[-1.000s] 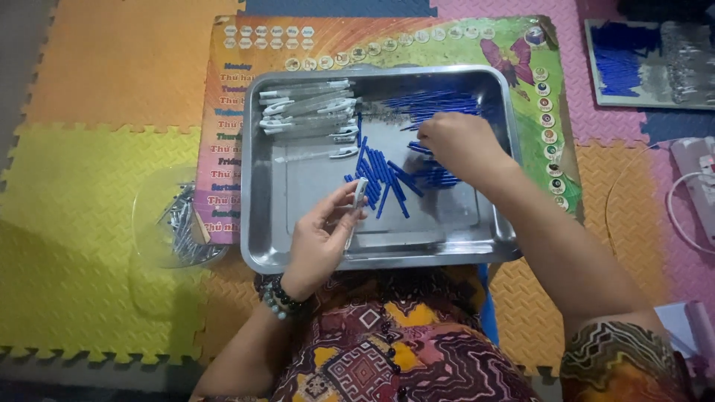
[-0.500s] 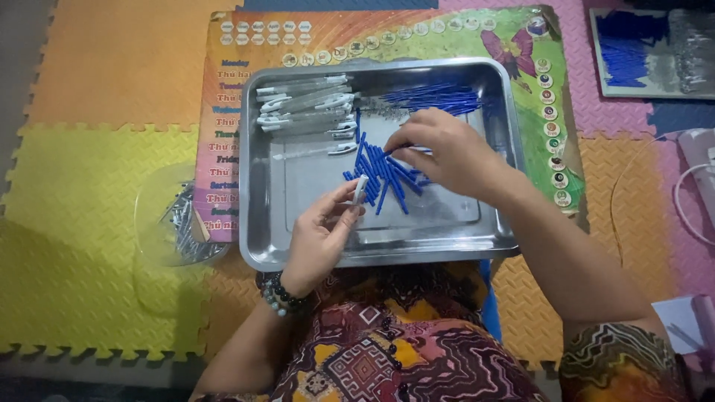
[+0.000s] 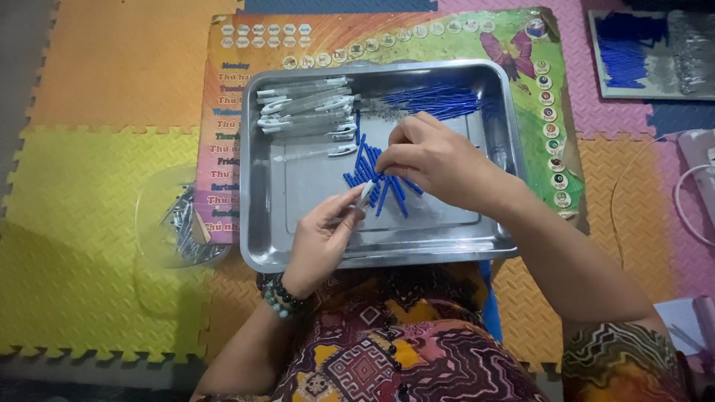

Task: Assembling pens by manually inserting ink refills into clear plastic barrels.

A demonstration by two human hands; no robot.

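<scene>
Two hands work over a shiny metal tray (image 3: 491,246) in the one head view, which looks straight down at a floor of coloured foam mats (image 3: 82,186). The left hand (image 3: 322,240) is closed around a clear pen barrel (image 3: 364,195), pinched between thumb and fingers, with the white tip pointing up and to the right toward the other hand. Dark bead bracelets (image 3: 281,292) circle that wrist. The right hand (image 3: 430,158) reaches in from the right, its fingers drawn together and bent down onto a loose pile of blue pen refills (image 3: 369,175) in the middle of the tray; whether it has one pinched I cannot tell. A neat bundle of more blue refills (image 3: 439,100) lies along the far wall of the tray. Clear pen barrels with white clips (image 3: 305,108) are stacked in the far left corner.

Under the tray lies a colourful printed poster (image 3: 521,45). Left of the tray, on the yellow mat, sits a clear round container (image 3: 175,223) holding small grey metal parts. A second tray (image 3: 648,52) with blue and clear pieces sits at the top right.
</scene>
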